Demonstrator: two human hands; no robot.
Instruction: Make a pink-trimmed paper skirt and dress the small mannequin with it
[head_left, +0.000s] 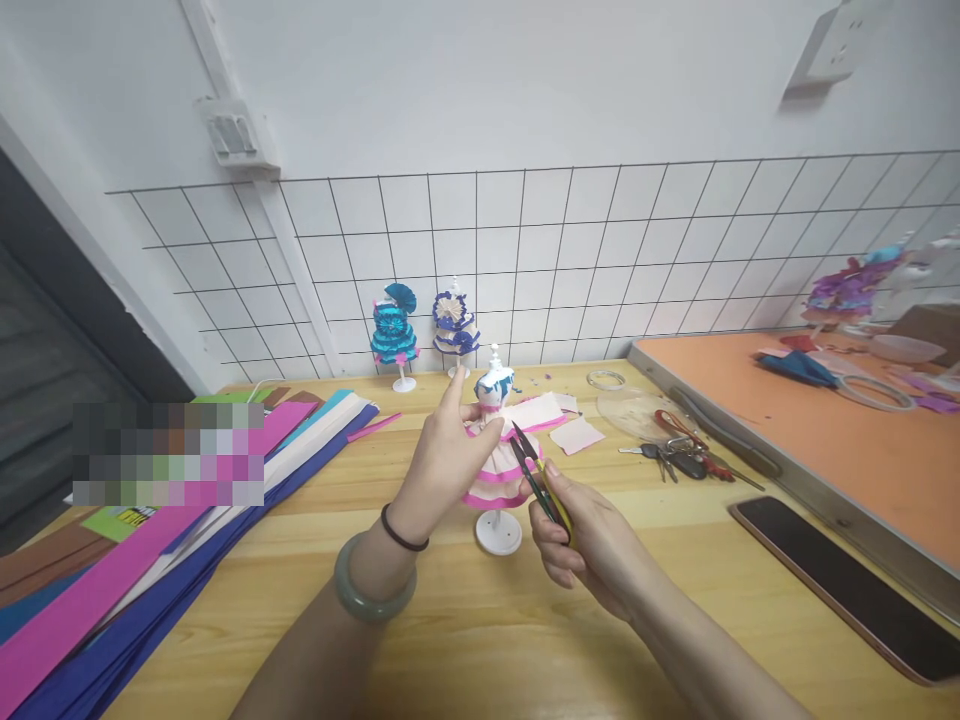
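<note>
A miniature dress form (pixel 495 380) stands upright on a white round base (pixel 499 535). Its bodice is white and blue, and a tiered white paper skirt (pixel 491 490) with pink edges flares below. At the waist my left hand (pixel 450 440) grips it between thumb and fingers, index finger raised. A white paper strip (pixel 536 411) with a pink edge reaches right from the waist; whether it is attached is hidden. My right hand (pixel 581 525) is closed around yellow-handled thread snips (pixel 545 487), their blades pointing up and left, close to the waist and strip.
Two decorated dress forms, one turquoise (pixel 394 335) and one white-and-purple (pixel 454 325), stand by the wall. Coloured paper strips (pixel 247 480) lie left. Rightward are a paper piece (pixel 577 435), tape roll (pixel 606 380), keys (pixel 679 455), phone (pixel 840 580) and raised orange board (pixel 750 400).
</note>
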